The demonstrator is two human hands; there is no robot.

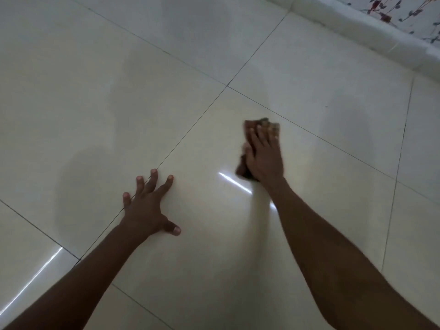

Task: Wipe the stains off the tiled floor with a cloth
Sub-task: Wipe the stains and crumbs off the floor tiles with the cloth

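Note:
The floor (297, 67) is made of large glossy cream tiles with thin dark grout lines. A brown cloth (250, 126) lies on the centre tile, mostly covered by my right hand (264, 156), which presses flat on it with straight fingers. The hand and cloth look slightly blurred. My left hand (147, 208) rests on the floor to the left with fingers spread, its fingertips across a grout line. A tiny dark speck (326, 106) shows on the tile to the right of the cloth.
A white skirting ledge (357, 27) runs along the top right, with flower-patterned wall tiles (404, 13) above it. Bright light streaks reflect off the floor near my right wrist and at the lower left.

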